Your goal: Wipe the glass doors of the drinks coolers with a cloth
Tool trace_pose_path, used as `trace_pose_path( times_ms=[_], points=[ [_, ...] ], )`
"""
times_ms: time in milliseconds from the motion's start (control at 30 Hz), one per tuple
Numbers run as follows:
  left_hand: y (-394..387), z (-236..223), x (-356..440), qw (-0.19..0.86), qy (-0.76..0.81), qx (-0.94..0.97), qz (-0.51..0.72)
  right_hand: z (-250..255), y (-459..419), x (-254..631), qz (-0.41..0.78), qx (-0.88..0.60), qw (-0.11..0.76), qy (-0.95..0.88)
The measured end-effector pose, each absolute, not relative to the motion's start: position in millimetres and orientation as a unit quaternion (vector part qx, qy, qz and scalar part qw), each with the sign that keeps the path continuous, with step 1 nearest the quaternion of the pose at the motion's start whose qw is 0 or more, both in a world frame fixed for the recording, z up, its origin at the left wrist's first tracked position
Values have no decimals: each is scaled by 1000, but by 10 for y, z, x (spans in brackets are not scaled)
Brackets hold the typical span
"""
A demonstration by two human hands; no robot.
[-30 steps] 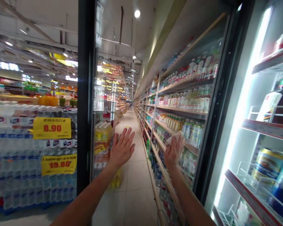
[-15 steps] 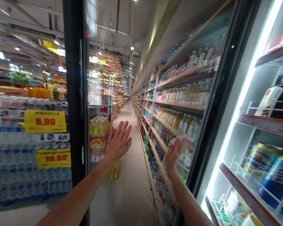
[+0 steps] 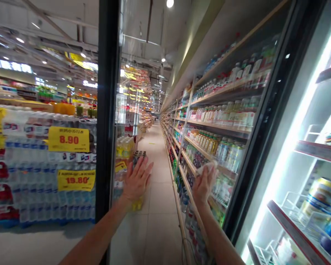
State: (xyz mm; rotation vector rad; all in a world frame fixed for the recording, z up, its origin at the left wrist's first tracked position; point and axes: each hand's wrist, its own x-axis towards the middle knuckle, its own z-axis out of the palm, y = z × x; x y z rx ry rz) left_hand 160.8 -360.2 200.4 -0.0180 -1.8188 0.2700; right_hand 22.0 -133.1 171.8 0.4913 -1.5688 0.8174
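A clear glass door with a black frame [image 3: 108, 110] stands in front of me, and the shop aisle shows through or on its glass. My left hand [image 3: 137, 180] is open against the left part of the pane, fingers stretched out and slightly blurred. A crumpled whitish cloth [image 3: 206, 167] lies under the fingers of my right hand [image 3: 202, 187], which holds it against the pane further right. Both forearms reach up from the bottom edge. The cloth is partly covered by the fingers.
On the right, a lit fridge holds cans [image 3: 321, 198] and cartons on wire shelves [image 3: 317, 152]. Long shelves of bottles [image 3: 220, 110] show in the glass. Left of the door stand stacked water packs [image 3: 49, 184] with yellow price signs [image 3: 68, 139].
The view has turned a little left, so the door frame and stacked packs sit further right. My left hand is nearer the door's left frame. The cloth stays in my right hand.
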Motion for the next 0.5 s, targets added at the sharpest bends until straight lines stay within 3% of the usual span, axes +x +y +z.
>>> trace_pose_path(
  times_ms=[100, 200, 300, 433, 500],
  points=[
    [-3595, 2034, 1600, 609, -785, -8, 117, 1562, -1875, 636, 234, 409, 576, -668],
    [-3613, 2065, 1607, 603, -789, -7, 121, 1447, -2005, 729, 185, 470, 566, -651],
    [-3627, 2068, 1617, 600, -790, -8, 128, 1490, -1556, 391, 235, 377, 585, -678],
    [-3615, 2048, 1608, 596, -794, -6, 121, 1617, -1007, -13, 400, 122, 606, -677],
    [-3606, 2039, 1596, 599, -792, -5, 117, 1579, -1071, 56, 405, 131, 597, -679]
  ],
)
